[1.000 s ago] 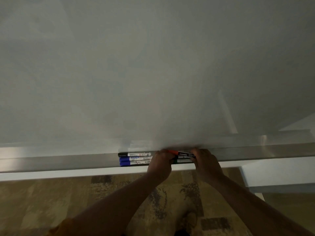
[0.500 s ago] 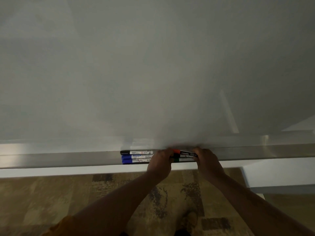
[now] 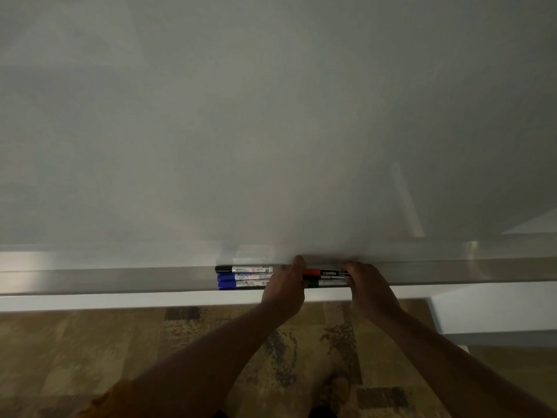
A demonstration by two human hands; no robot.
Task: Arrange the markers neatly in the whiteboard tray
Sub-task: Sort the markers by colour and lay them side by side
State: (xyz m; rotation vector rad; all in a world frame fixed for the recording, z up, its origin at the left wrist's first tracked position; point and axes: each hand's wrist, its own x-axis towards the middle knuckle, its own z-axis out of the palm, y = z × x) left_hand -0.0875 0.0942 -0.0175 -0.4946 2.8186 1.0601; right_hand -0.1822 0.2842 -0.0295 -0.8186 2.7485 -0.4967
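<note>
Both hands were in the tray [image 3: 120, 280]: the left hand [image 3: 284, 286] and right hand [image 3: 369, 289] gripped opposite ends of the red marker [image 3: 327, 273] and green marker [image 3: 327, 283] lying between them.

Office or classroom — large whiteboard [image 3: 271, 116], metal marker tray [image 3: 120, 280], patterned carpet [image 3: 90, 351]

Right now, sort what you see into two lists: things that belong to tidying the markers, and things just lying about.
Belongs to the job:
black-capped marker
two blue markers
red-capped marker
green marker
whiteboard tray
left hand and right hand, both at the red and green pair

Just there:
whiteboard
patterned carpet
shoe
</note>
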